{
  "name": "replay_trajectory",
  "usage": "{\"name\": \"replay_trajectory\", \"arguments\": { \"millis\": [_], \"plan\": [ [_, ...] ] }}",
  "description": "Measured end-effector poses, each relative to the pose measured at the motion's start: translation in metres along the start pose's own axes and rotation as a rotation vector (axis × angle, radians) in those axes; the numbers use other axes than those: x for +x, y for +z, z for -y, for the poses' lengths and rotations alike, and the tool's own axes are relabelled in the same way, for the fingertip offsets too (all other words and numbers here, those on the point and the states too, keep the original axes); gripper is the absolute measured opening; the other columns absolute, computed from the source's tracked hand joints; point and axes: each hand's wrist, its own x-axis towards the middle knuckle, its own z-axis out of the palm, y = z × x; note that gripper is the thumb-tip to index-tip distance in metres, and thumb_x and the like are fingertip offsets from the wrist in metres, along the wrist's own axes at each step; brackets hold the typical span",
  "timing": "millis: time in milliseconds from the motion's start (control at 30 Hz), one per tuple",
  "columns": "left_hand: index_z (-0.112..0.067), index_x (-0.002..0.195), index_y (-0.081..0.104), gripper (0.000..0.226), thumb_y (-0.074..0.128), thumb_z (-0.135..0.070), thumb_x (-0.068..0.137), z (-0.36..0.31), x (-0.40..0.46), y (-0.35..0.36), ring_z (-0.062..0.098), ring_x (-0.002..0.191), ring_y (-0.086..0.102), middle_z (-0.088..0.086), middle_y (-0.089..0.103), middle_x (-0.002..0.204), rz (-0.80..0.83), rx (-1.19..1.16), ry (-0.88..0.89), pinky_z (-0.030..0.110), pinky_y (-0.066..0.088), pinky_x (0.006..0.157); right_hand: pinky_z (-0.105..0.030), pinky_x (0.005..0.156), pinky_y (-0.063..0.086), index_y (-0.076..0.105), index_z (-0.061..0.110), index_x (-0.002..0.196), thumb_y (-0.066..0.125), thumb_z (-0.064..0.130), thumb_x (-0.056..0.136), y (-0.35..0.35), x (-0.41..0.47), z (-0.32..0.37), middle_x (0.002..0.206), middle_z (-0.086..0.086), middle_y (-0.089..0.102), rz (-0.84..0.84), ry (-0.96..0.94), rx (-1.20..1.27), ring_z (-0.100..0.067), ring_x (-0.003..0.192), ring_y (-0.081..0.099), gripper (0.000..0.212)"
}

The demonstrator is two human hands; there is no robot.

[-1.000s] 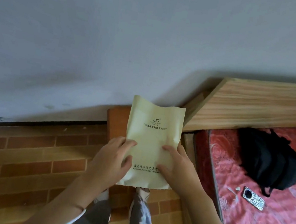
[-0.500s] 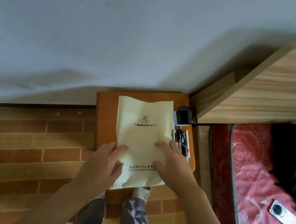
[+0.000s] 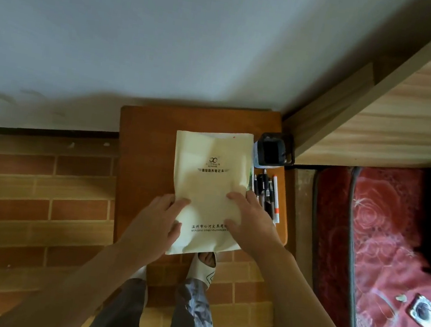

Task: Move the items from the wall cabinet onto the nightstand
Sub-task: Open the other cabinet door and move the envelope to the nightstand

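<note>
Cream cloth bag (image 3: 209,190) sits between my two hands, over the nightstand (image 3: 144,154). My left hand (image 3: 154,224) grips its near left edge, thumb on top and fingers curled under, so that hand is closed on the bag. My right hand (image 3: 251,223) lies on the near right part, fingers spread fairly wide and flat on the cloth; whether the thumb pinches underneath I cannot tell. The far half of the bag looks to be over the wood, while the near end, below my palms, overhangs the front edge above my slipper (image 3: 204,267).

Just beyond my right fingertips lie several pens (image 3: 266,192) in a row, and past them a dark holder (image 3: 273,150) stands at the far right corner. I take those as items already brought over. The bag is nearly placed: it needs pushing away from me and releasing. The wall cabinet is out of view, so I cannot say how much remains in it.
</note>
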Motion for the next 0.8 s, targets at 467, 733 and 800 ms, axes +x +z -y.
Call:
{"name": "replay_trajectory", "arguments": {
  "millis": [467,733,800],
  "plan": [
    [-0.023,0.15,0.044,0.06,0.067,-0.019,0.095,0.008,0.017,0.032,0.022,0.132,0.047,0.003,0.046,0.148,0.022,0.062,-0.042,0.03,0.045,0.104,-0.042,0.102,0.055,0.039,0.033,0.151,0.069,0.014,0.097,0.01,0.011,-0.045,0.152,0.002,0.035,0.008,0.005,0.078,-0.024,0.127,0.055,0.065],
    [-0.023,0.148,0.046,0.061,0.071,-0.023,0.093,0.007,0.013,0.03,0.025,0.135,0.047,0.003,0.042,0.153,0.039,0.076,-0.112,0.031,0.047,0.102,-0.04,0.1,0.056,0.041,0.031,0.15,0.069,0.014,0.097,0.012,0.015,-0.043,0.153,0.0,0.034,-0.026,-0.03,0.068,-0.025,0.125,0.056,0.062],
    [-0.024,0.148,0.045,0.063,0.073,-0.025,0.091,0.006,0.011,0.03,0.026,0.137,0.046,0.005,0.039,0.155,0.059,0.116,-0.079,0.035,0.052,0.102,-0.041,0.101,0.056,0.043,0.029,0.148,0.071,0.016,0.095,0.015,0.013,-0.046,0.154,0.0,0.031,-0.065,-0.051,0.048,-0.025,0.13,0.054,0.062]
  ]
}}
